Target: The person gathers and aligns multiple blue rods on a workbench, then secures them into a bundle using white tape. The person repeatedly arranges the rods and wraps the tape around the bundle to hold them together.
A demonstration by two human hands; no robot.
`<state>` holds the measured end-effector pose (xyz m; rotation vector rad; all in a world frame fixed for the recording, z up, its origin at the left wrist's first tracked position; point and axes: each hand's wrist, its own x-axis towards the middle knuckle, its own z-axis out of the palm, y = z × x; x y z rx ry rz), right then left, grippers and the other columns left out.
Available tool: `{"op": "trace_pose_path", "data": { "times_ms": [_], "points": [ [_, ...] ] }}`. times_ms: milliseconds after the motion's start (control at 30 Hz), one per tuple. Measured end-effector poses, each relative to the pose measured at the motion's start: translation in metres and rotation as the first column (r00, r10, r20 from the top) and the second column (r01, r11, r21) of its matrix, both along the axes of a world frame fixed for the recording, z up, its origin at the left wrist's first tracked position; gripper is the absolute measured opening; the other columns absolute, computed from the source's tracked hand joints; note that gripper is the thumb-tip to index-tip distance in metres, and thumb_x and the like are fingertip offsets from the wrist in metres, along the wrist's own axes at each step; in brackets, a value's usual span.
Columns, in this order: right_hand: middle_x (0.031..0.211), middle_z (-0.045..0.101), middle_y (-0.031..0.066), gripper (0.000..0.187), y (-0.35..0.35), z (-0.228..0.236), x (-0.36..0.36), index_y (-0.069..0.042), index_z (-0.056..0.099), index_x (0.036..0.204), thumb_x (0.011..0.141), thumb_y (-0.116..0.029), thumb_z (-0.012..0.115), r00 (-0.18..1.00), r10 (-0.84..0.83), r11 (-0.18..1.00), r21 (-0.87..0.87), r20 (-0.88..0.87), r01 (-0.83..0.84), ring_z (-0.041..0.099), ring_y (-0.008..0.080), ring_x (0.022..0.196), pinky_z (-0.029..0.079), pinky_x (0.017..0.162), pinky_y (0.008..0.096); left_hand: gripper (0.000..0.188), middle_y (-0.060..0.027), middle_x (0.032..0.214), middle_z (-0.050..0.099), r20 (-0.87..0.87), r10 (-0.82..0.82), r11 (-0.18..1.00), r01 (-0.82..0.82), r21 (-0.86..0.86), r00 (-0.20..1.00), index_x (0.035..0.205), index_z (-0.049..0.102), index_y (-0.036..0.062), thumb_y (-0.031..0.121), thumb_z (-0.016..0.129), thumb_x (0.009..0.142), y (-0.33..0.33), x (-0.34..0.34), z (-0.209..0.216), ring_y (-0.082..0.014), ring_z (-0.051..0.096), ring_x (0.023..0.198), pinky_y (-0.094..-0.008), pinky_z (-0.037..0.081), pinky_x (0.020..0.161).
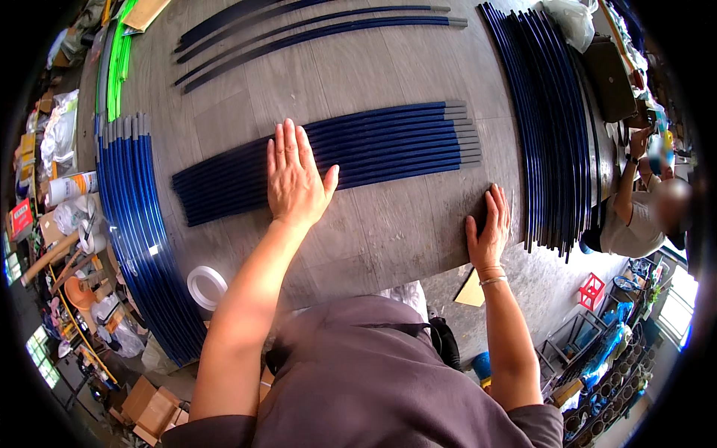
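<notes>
A flat row of dark blue rods [388,138] with grey tips at their right ends lies side by side across the middle of the table. My left hand [295,179] rests palm down on the left half of this row, fingers stretched out toward the far side and thumb apart. Past the row's right end, my right hand [491,228] lies on the grey wood-look tabletop [373,231] near its front edge, with its fingers extended and nothing held. Farther back are several loose blue rods [314,33], some of them apart from each other.
A large bundle of blue rods [549,134] lies along the right side. More blue rods [138,224] and bright green rods [118,67] line the left. A white tape roll [207,287] sits near my left forearm. Another person [635,216] is at the far right.
</notes>
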<state>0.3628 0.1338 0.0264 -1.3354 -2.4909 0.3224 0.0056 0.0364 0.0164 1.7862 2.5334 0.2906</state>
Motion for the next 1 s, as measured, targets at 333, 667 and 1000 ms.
{"op": "trace_pose_path", "data": {
  "times_ms": [333, 667, 1000],
  "points": [
    [0.094, 0.049, 0.0084, 0.075, -0.010, 0.027, -0.143, -0.008, 0.044, 0.144, 0.078, -0.029, 0.074, 0.972, 0.224, 0.974, -0.040, 0.068, -0.222, 0.048, 0.0264, 0.089, 0.039, 0.080, 0.0401, 0.086, -0.0284, 0.157, 0.020, -0.003, 0.008, 1.000, -0.008, -0.028, 1.000, 0.149, 0.023, -0.0100, 0.044, 0.057, 0.091, 0.000, 0.002, 0.002, -0.0395, 0.016, 0.149, -0.0491, 0.013, 0.121],
    [0.094, 0.049, 0.0074, 0.068, 0.004, 0.023, -0.178, -0.005, 0.053, 0.134, 0.079, -0.038, 0.073, 0.975, 0.180, 0.982, 0.030, 0.133, -0.186, 0.048, 0.0247, 0.088, 0.037, 0.076, 0.0387, 0.087, -0.0293, 0.156, 0.021, 0.012, -0.004, 1.000, 0.004, 0.017, 1.000, 0.149, 0.021, -0.0100, 0.040, 0.060, 0.089, -0.001, 0.002, 0.002, -0.0422, 0.019, 0.147, -0.0514, 0.017, 0.120],
    [0.092, 0.050, 0.0071, 0.064, 0.011, 0.019, -0.166, -0.007, 0.054, 0.133, 0.079, -0.035, 0.074, 0.989, 0.117, 0.991, 0.054, 0.087, -0.122, 0.050, 0.0256, 0.087, 0.038, 0.075, 0.0398, 0.086, -0.0291, 0.156, 0.023, -0.019, 0.010, 1.000, -0.010, -0.011, 1.000, 0.147, 0.026, -0.0108, 0.044, 0.059, 0.089, -0.001, 0.002, 0.004, -0.0405, 0.020, 0.147, -0.0497, 0.016, 0.121]
  ]
}}
